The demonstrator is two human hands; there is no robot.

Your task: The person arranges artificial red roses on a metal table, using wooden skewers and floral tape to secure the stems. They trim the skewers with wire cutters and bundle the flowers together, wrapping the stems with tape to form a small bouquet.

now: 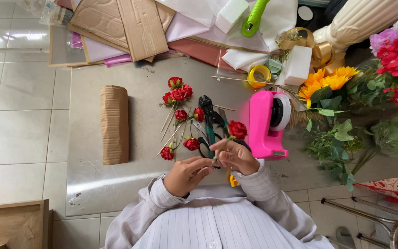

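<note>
Left of the pink tape dispenser (266,124), a roll of brown paper (114,124) lies beside loose red roses (178,94). Nearer the dispenser, the left hand (186,174) pinches the stick's lower end, and the right hand (235,156) closes round the rose stem (237,130). The bloom looks light and crushable; better gripped by its stiff stick.

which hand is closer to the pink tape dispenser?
Right. The right hand sits just beside the pink plastic tape dispenser, near its lower left corner; the left hand is farther off, beyond the right.
</note>
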